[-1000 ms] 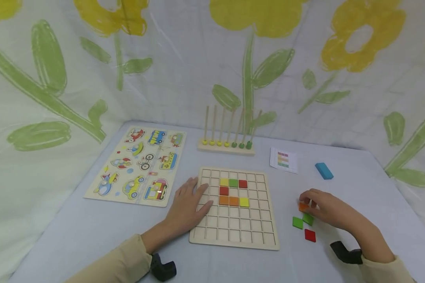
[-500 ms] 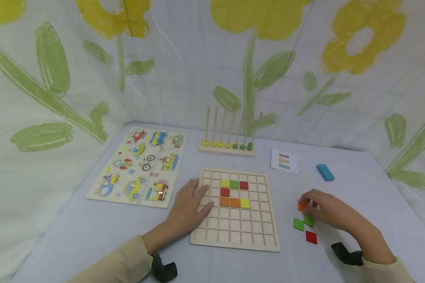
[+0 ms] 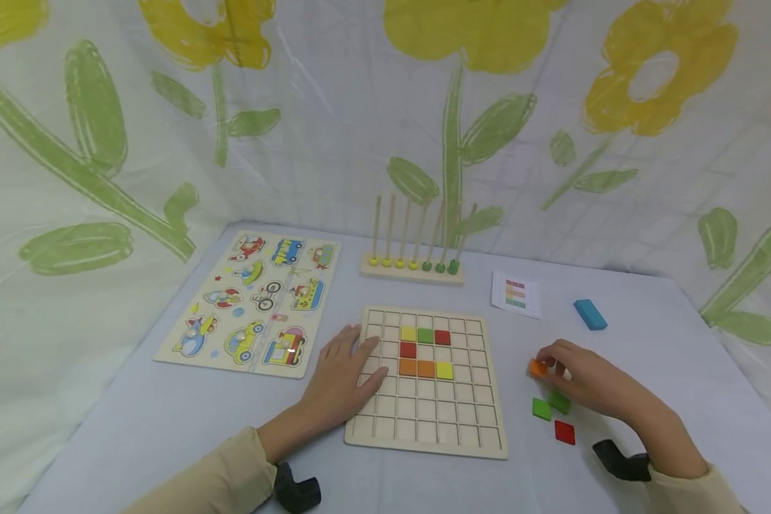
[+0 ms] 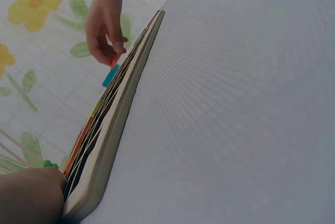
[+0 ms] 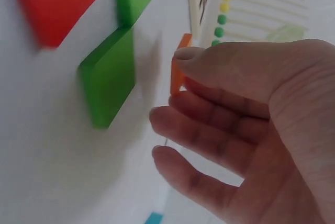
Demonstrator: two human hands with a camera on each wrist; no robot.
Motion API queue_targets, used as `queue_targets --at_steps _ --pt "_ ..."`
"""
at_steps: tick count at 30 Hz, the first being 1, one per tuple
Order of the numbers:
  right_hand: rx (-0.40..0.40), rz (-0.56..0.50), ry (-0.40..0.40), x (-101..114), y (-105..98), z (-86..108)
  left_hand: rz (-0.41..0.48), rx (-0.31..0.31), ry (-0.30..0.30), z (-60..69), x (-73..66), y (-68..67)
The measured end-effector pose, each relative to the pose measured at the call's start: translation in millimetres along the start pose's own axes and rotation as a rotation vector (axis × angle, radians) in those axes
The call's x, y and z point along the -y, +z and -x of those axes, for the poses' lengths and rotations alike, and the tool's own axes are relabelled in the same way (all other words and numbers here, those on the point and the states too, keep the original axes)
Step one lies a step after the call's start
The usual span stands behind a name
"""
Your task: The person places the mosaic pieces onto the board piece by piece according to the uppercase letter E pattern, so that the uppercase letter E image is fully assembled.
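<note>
Between thumb and fingertips, my right hand [image 3: 587, 378] pinches an orange tile [image 3: 537, 368]; the right wrist view shows the orange tile [image 5: 180, 67] on edge, held by that hand [image 5: 235, 103]. Two green tiles [image 3: 542, 409] and a red tile [image 3: 565, 432] lie just below it. My left hand [image 3: 337, 375] rests with spread fingers on the left edge of the wooden grid board [image 3: 424, 432]. Yellow, green and red tiles [image 3: 442, 337] form the board's upper row, a red one [image 3: 407, 350] sits under the yellow, and two orange and a yellow [image 3: 445, 370] lie below.
A vehicle puzzle board [image 3: 231, 343] lies at the left. Behind the grid board stands a peg stand with beads [image 3: 411, 271]. A card with a coloured pattern [image 3: 516, 294] and a blue block [image 3: 590, 315] lie at the back right.
My right hand has moved slightly left with the orange tile, away from the green tiles. The left hand stays on the board, and the board's tiles are the same.
</note>
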State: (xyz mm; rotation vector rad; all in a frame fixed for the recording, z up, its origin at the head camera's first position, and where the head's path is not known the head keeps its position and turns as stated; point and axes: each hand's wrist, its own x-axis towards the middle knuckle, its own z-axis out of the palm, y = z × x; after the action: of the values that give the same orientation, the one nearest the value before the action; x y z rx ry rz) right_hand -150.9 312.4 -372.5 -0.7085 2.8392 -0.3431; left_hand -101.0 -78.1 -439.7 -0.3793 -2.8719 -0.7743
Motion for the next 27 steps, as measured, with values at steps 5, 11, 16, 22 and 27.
queue_targets --at_steps 5,11,16,22,27 --pt "-0.036 -0.002 -0.067 19.1 -0.5 -8.5 0.002 0.001 -0.004 0.5 -0.3 0.7" --pt "-0.031 -0.018 -0.129 51.1 5.6 -22.0 0.003 0.004 -0.008 1.0 -1.3 1.0" --pt "-0.014 -0.012 -0.188 75.7 17.0 -34.9 0.007 0.005 -0.004 0.5 -1.8 0.7" --pt "0.037 -0.016 -0.276 103.5 24.4 -45.5 -0.001 0.005 -0.002 0.2 -1.8 0.3" --pt "0.065 -0.025 -0.301 120.7 29.0 -51.9 0.004 0.003 -0.001 -0.1 -1.6 -0.2"
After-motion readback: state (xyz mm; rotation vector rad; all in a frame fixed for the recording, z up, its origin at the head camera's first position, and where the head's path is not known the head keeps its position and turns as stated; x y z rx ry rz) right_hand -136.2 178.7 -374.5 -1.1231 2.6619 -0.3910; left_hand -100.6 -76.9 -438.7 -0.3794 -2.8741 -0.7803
